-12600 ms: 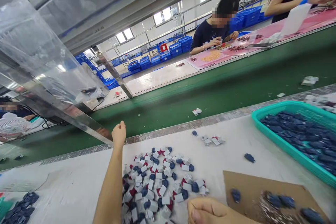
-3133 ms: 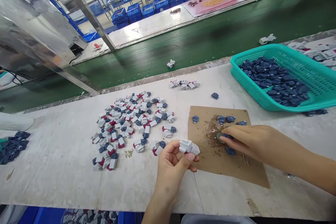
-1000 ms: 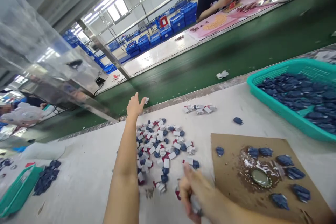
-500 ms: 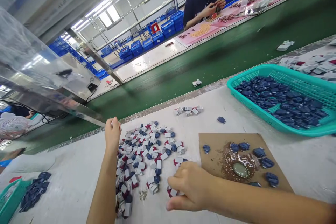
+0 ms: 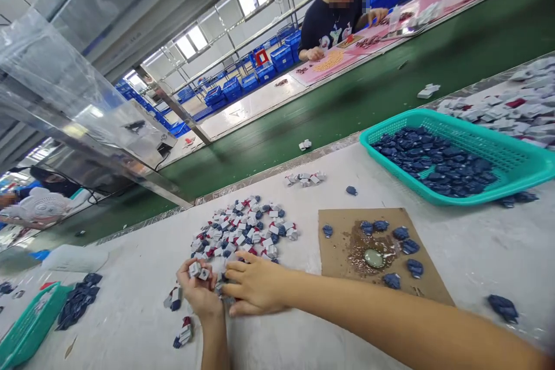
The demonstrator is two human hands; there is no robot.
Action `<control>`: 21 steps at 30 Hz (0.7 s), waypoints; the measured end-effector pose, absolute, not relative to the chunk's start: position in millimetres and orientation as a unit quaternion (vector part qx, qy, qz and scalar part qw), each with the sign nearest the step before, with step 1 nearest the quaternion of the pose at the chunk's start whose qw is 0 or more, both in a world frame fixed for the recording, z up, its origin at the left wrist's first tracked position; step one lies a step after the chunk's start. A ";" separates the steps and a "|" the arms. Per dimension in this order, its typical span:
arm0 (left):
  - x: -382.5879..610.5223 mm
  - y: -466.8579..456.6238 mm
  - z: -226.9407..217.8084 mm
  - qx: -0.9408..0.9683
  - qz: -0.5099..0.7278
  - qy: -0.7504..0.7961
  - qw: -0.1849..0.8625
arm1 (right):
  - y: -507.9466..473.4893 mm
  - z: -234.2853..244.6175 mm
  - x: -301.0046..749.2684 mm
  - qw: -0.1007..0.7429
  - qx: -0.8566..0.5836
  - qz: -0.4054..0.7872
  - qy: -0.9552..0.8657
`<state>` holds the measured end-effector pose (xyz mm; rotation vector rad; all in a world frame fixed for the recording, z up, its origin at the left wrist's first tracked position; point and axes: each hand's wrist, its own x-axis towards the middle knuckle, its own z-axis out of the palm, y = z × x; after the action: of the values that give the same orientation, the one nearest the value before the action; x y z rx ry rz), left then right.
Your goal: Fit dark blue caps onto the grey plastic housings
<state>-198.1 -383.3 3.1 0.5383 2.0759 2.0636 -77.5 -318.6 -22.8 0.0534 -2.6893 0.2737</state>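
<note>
My left hand (image 5: pixel 198 289) is closed on a small white and grey plastic piece (image 5: pixel 196 269) at the near edge of a pile of white, blue and red pieces (image 5: pixel 243 230) on the pale worktable (image 5: pixel 130 277). My right hand (image 5: pixel 254 284) lies beside it, fingers curled on pieces at the pile's edge; what they grip is hidden. A cardboard sheet (image 5: pixel 338 254) to the right carries dark blue parts (image 5: pixel 401 233) around a small round dish (image 5: pixel 374 258) in brown residue.
A teal basket (image 5: pixel 515 165) of dark blue parts stands at the right. A green conveyor belt (image 5: pixel 329 115) runs behind the table with loose white pieces on it. Across it another person (image 5: pixel 332 23) works at a pink mat. Another teal basket (image 5: pixel 26 329) sits near left.
My left hand has come back from the far table edge to the near side of the pile and closed on a piece. My right hand has slid left to meet it.
</note>
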 end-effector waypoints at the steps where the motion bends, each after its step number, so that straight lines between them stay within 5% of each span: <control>1: -197.6 -383.8 1.1 0.183 0.689 0.697 0.080 | -314.2 -17.7 -58.6 0.231 0.011 0.089 -0.969; 7: -200.2 -390.5 -11.6 0.200 0.632 0.744 0.085 | -242.8 9.9 131.5 0.296 -0.312 0.027 -0.902; 10: -189.5 -387.4 -11.1 0.173 0.623 0.756 0.107 | -192.7 13.3 225.8 0.261 -0.483 0.002 -0.836; 21: -42.3 -382.8 -11.4 0.237 0.642 0.601 0.413 | -117.5 1.6 253.3 0.023 -0.422 0.140 -0.895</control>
<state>-42.3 -382.8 -11.4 0.5962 1.5111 1.6152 253.3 -117.5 1.6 -1.3054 -2.7722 0.4349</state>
